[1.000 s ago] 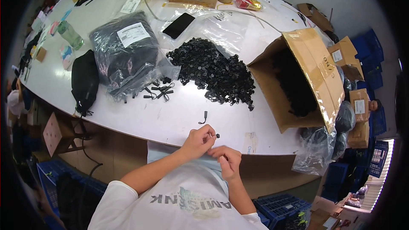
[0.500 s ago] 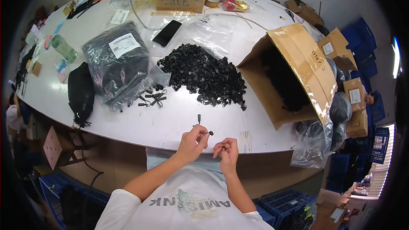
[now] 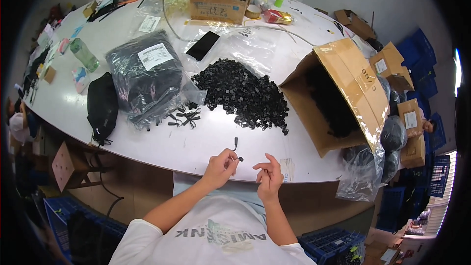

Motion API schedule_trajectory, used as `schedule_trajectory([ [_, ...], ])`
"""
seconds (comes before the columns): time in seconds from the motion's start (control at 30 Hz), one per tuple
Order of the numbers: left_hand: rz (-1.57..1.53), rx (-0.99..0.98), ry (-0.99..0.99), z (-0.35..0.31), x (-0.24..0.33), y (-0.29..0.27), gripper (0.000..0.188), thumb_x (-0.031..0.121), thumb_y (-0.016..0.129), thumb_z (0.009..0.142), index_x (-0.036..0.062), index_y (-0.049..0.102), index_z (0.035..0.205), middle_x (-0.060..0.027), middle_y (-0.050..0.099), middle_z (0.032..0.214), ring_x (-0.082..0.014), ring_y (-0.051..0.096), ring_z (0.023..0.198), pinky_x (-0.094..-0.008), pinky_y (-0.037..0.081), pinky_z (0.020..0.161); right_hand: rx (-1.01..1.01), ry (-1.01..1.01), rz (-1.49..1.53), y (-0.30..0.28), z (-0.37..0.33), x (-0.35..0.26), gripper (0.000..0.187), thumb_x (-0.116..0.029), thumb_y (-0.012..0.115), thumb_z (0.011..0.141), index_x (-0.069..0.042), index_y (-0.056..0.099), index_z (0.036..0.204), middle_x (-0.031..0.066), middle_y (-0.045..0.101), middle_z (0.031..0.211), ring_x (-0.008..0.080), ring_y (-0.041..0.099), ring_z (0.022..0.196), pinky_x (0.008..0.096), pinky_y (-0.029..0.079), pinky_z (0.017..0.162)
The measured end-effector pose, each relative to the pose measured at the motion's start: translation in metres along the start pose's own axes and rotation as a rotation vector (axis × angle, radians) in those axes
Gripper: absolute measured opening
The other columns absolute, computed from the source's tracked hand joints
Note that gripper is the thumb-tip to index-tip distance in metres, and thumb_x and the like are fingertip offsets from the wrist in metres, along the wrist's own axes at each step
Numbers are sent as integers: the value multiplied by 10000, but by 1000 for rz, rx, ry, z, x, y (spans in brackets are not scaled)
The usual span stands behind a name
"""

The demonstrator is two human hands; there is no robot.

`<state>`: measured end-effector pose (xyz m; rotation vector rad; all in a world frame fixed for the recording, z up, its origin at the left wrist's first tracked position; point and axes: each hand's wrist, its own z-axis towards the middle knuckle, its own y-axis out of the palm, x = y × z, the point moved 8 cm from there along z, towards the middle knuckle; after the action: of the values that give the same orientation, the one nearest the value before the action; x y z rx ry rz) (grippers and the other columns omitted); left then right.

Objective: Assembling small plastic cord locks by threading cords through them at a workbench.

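Near the front edge of the table, my left hand [image 3: 220, 171] pinches a black cord pull [image 3: 236, 141]. Its flat tab sticks up beyond my fingers, and a small black plastic piece [image 3: 240, 159] shows at the fingertips. Whether that piece is threaded on the cord is too small to tell. To its right, my right hand [image 3: 269, 176] is raised with the index finger stretched and the others partly bent; I see nothing in it. A large heap of small black plastic pieces [image 3: 245, 93] lies ahead of both hands. Several loose cord pulls [image 3: 189, 118] lie left of the heap.
A tipped cardboard box [image 3: 353, 83] with black contents stands right of the heap. On the left are a clear bag of black goods [image 3: 147, 76] and a black pouch [image 3: 103, 108]. Farther back lie a phone [image 3: 203, 45], an open carton [image 3: 218, 10] and a green bottle [image 3: 84, 55].
My right hand has moved a little away from the left, and its fingers have opened from a closed pinch. The left hand keeps its hold on the cord pull. The view has shifted slightly.
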<state>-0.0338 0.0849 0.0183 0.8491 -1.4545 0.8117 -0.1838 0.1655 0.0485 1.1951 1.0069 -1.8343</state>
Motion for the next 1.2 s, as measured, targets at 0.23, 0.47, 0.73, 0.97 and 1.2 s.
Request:
schedule_trajectory([
  [0.23, 43, 17, -7, -5, -13, -9, 75, 55, 569, 882, -3, 522, 889, -61, 559, 567, -106, 570, 492, -241, 429, 457, -12, -205, -44, -7, -6, -18, 508, 101, 350, 776, 61, 450, 1272, 140, 673, 811, 61, 444, 414, 187, 363, 424],
  [0.47, 44, 110, -2, -6, -18, -30, 65, 38, 586, 873, -11, 542, 873, -44, 564, 563, -82, 546, 485, -222, 411, 450, 178, -380, -279, -16, -9, -41, 572, 123, 480, 801, 67, 346, 1355, 117, 688, 862, 28, 427, 428, 152, 338, 436],
  [0.73, 41, 187, 56, 2, -14, -49, 60, 35, 583, 879, -10, 547, 867, -32, 560, 564, -70, 546, 490, -210, 410, 450, 232, -352, -76, -51, 8, -83, 372, 70, 461, 770, 84, 544, 1133, 174, 666, 785, 59, 441, 456, 168, 368, 439],
  [0.97, 42, 165, 25, -1, -20, -45, 63, 41, 582, 881, -11, 549, 870, -32, 562, 563, -70, 545, 493, -209, 408, 453, 170, -438, 113, -35, -3, -86, 382, 139, 328, 730, 83, 582, 1010, 198, 644, 727, 123, 504, 430, 215, 424, 407],
  [1.2, 76, 137, -5, -6, -27, -43, 60, 37, 592, 871, -9, 554, 867, -34, 566, 559, -65, 538, 485, -211, 397, 451, 216, -525, -85, -18, -3, -110, 458, 160, 403, 723, 64, 521, 1155, 149, 682, 773, 96, 506, 425, 198, 422, 418],
])
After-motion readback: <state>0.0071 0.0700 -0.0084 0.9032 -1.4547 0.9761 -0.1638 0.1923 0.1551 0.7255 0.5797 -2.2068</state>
